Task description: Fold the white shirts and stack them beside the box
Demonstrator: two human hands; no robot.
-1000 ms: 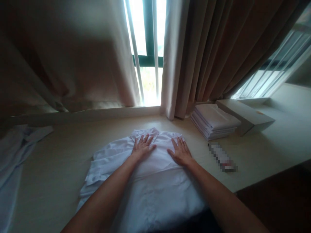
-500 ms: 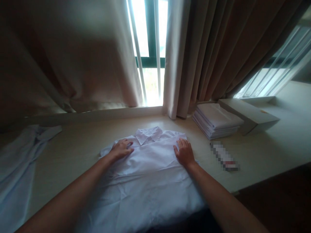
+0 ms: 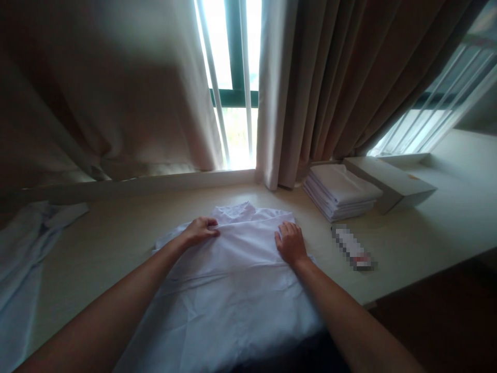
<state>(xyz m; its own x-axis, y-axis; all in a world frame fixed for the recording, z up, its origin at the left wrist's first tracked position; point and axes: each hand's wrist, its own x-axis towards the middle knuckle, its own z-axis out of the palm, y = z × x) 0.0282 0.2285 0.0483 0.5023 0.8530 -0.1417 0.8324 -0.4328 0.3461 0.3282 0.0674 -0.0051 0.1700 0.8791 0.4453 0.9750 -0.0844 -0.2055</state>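
A white collared shirt (image 3: 240,259) lies spread on the table in front of me, its collar toward the window and its lower part hanging toward my body. My left hand (image 3: 202,230) is closed on the cloth at the left of the collar, thumb and fingers pinching a fold. That fold covers the front of the collar, so only its back edge shows. Near the shirt's right shoulder my right hand (image 3: 291,242) rests on the cloth with its fingers stretched out. Creases run across the shirt below both hands.
A stack of folded white cloth (image 3: 341,191) stands at the back right beside a pale box (image 3: 388,184). A blurred-out oblong item (image 3: 353,248) lies in front of the stack. Another white garment (image 3: 27,259) is at the far left. Curtains (image 3: 310,88) hang behind the table (image 3: 116,223).
My left hand has closed on the cloth and moved slightly right, drawing a fold up over the collar's front. My right hand stays at the right shoulder. The view has shifted slightly.
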